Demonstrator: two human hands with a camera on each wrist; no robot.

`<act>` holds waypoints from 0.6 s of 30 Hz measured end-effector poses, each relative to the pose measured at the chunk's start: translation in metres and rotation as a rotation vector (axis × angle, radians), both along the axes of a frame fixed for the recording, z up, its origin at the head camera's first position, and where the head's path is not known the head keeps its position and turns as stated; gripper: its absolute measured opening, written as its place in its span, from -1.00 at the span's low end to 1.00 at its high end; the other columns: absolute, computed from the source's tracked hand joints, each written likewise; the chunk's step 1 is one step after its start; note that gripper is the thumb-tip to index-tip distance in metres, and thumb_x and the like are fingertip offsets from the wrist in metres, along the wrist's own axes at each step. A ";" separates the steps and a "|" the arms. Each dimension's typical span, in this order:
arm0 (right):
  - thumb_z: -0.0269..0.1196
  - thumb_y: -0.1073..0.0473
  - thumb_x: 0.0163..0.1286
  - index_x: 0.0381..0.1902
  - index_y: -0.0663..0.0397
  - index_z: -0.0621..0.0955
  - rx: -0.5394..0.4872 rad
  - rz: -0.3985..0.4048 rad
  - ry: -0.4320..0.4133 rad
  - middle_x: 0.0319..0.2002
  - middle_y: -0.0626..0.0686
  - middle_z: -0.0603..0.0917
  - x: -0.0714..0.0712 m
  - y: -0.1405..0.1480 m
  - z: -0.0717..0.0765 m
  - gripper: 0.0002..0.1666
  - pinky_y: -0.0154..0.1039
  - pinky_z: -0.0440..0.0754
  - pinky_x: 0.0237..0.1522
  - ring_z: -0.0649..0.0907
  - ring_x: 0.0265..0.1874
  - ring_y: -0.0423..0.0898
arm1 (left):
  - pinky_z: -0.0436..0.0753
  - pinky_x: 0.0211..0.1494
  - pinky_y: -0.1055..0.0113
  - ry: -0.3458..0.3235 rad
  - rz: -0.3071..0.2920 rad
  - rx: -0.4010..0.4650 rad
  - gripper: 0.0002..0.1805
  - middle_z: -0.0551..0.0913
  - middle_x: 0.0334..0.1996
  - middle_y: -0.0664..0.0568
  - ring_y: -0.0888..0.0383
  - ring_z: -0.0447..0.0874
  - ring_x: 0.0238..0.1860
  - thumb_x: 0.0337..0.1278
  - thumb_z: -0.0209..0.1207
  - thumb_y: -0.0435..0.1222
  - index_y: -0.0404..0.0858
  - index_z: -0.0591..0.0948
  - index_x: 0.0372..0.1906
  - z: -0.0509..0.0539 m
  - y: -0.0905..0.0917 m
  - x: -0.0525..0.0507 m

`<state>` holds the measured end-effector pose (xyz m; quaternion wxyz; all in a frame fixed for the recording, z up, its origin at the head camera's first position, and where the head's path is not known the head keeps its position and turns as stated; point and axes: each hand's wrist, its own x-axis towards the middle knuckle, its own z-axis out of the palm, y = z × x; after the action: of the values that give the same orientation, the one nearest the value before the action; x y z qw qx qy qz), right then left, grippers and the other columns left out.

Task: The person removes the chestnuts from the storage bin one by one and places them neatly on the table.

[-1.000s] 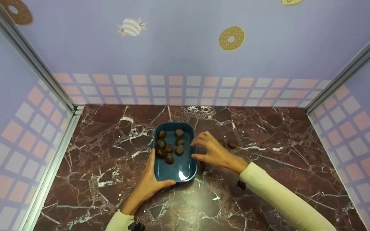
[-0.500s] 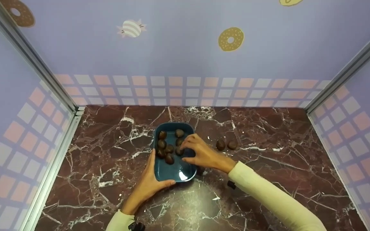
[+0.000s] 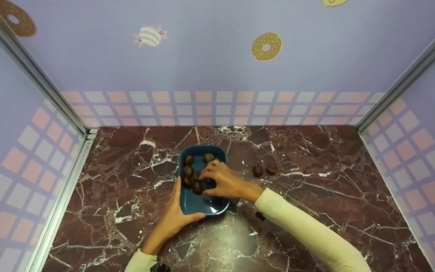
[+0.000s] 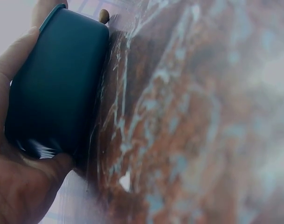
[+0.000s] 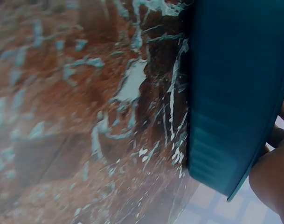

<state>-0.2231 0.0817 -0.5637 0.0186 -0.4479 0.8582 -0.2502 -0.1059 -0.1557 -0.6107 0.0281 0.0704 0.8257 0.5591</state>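
Note:
A deep blue rectangular dish (image 3: 202,207) with rounded corners stands on the marble surface. Several brown, roundish things that look like chestnuts (image 3: 189,160) lie in it, mostly along its left side and middle. My left hand (image 3: 176,211) holds the dish at its near left corner, fingers along the left wall and thumb along the near end. Over the dish's right wall reaches my right hand (image 3: 223,181), its bent fingers apart from the thumb, among the chestnuts. It partly hides some of them. In the right wrist view the dish wall (image 5: 235,93) covers most of that hand.
Two more chestnuts (image 3: 257,170) lie on the dark red marble table (image 3: 315,158) to the right of the dish. Lilac walls (image 3: 217,60) with a checkered band enclose the table at the back and both sides.
My right hand has moved left, from beside the dish's right wall to over the chestnuts inside it. This uncovers the two chestnuts on the table. My left hand stays at the dish.

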 end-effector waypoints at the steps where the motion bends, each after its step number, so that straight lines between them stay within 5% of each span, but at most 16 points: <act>1: 0.66 -0.01 0.29 0.14 0.10 0.80 0.019 -0.003 0.008 0.18 0.05 0.74 0.000 -0.002 -0.001 -0.46 0.10 0.50 0.42 0.52 0.26 0.08 | 0.01 0.69 -0.41 -0.005 0.001 -0.003 0.63 -0.23 0.79 -0.35 -0.39 -0.15 0.75 -0.09 0.75 0.02 -0.19 -0.22 0.84 0.000 0.000 0.000; 18: 0.62 -0.17 0.32 0.27 -0.20 0.80 0.288 0.023 0.136 0.24 -0.10 0.79 -0.005 -0.021 -0.001 -0.40 0.01 0.46 0.35 0.52 0.37 0.02 | 0.01 0.71 -0.35 0.020 -0.009 -0.004 0.63 -0.23 0.80 -0.34 -0.35 -0.14 0.76 -0.10 0.76 0.00 -0.22 -0.22 0.83 0.001 -0.001 0.001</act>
<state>-0.2279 0.0612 -0.5651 0.0272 -0.4663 0.8793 -0.0933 -0.1050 -0.1568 -0.6098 0.0225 0.0795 0.8266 0.5567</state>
